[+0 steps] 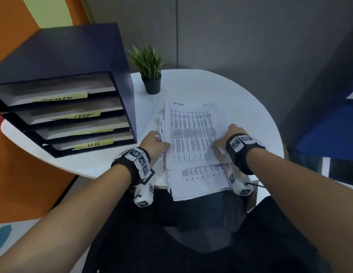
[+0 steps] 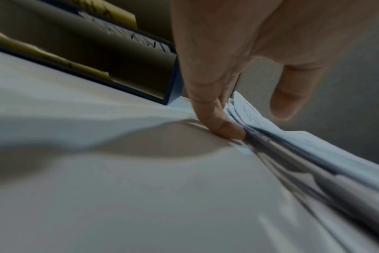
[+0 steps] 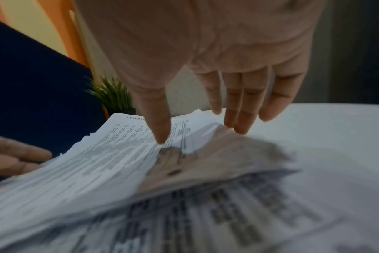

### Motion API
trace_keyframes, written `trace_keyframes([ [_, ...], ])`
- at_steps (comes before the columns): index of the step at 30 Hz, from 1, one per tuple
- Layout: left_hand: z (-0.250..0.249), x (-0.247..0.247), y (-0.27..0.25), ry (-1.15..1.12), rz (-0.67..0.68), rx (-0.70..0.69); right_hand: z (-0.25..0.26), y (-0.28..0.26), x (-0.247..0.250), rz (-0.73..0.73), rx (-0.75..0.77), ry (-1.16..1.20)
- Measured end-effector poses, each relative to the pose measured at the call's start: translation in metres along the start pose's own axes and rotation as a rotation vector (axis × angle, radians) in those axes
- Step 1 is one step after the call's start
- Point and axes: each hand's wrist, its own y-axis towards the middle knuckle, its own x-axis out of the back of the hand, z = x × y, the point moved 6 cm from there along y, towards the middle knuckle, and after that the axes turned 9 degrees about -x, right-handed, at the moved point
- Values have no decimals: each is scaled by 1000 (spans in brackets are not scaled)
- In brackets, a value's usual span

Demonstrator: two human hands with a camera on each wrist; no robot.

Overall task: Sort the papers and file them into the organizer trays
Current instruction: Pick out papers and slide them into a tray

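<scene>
A thick stack of printed papers (image 1: 191, 133) lies mid-table, with handwriting at the top of the uppermost sheet. My left hand (image 1: 155, 141) is at the stack's left edge; its thumb (image 2: 218, 123) presses where the sheets (image 2: 314, 145) meet the table, and another finger hovers above. My right hand (image 1: 227, 137) rests on the right side, thumb (image 3: 160, 135) on the top sheet (image 3: 110, 164), straight fingers (image 3: 238, 123) touching its right edge. The dark blue organizer (image 1: 73, 62) stands to the left, with several trays bearing yellow labels, ADMIN (image 1: 61, 97) on top and HR (image 1: 93, 144) at the bottom.
A small potted plant (image 1: 151, 75) stands behind the stack, beside the organizer's right wall. The round white table (image 1: 240, 99) has bare surface to the right. Lower sheets (image 1: 199, 178) stick out over the near table edge above my lap.
</scene>
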Motion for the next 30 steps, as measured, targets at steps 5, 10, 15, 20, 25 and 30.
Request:
trace_keyframes([
  [5,20,0,3,-114,61,-9,10,16,-21,9,-75,-9],
  [10,19,8,4,-133,123,-19,12,22,-21,-10,-129,-40],
  [15,-1,6,-5,-5,308,-23,12,18,-19,-15,-158,-33],
  [20,-21,8,-9,-12,280,58,5,9,-13,-25,-175,39],
  [25,-27,7,-15,125,343,33,-2,1,-23,-93,-134,67],
  [30,-25,32,-36,45,253,56,1,-13,-21,-140,-100,42],
])
